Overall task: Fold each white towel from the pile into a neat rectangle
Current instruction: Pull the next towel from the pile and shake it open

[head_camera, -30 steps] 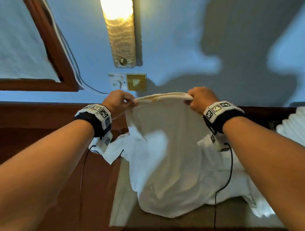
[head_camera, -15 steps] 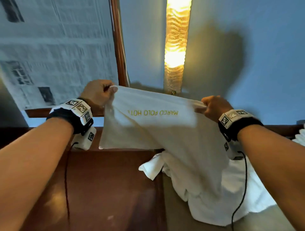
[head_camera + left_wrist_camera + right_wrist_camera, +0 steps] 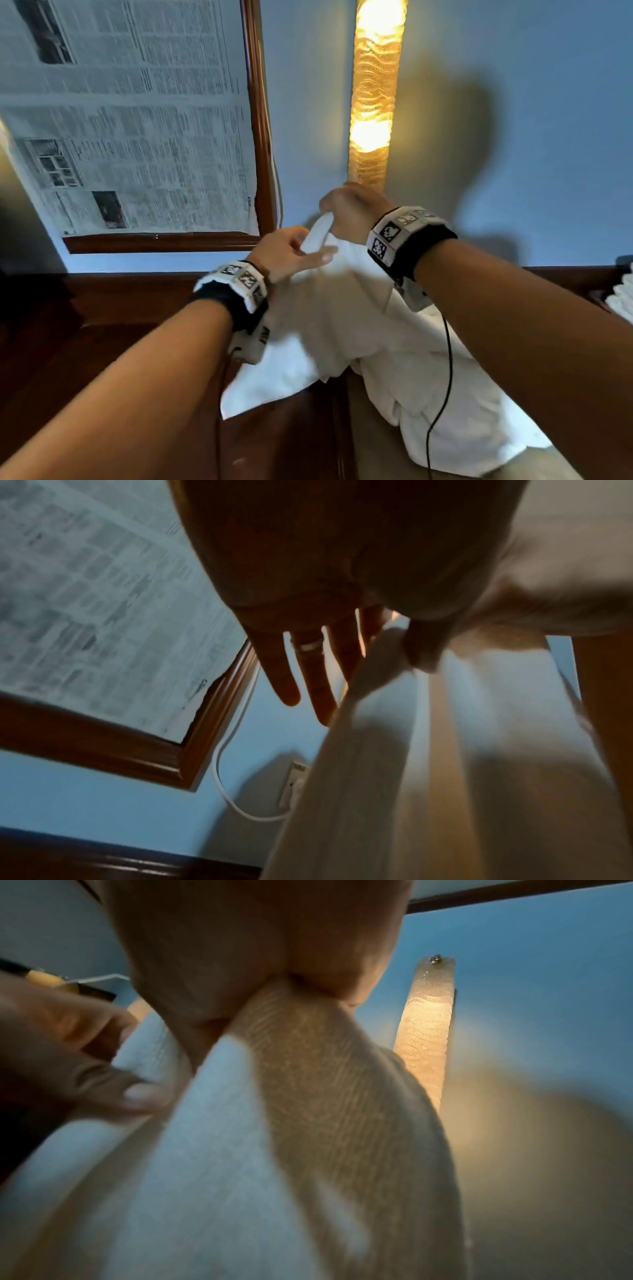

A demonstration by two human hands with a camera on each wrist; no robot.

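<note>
Towel, white, bunched at top, hangs over pile w/ right hand fisted on its top, left hand thumb pinching, other fingers straight; lamp behind.

A tall wall lamp gives warm yellow light and is overexposed in its middle. It throws a big soft shadow on the blue wall. The room is rather dim. Both wrist views are dark and blurred; straight lines bend near the edges.
</note>
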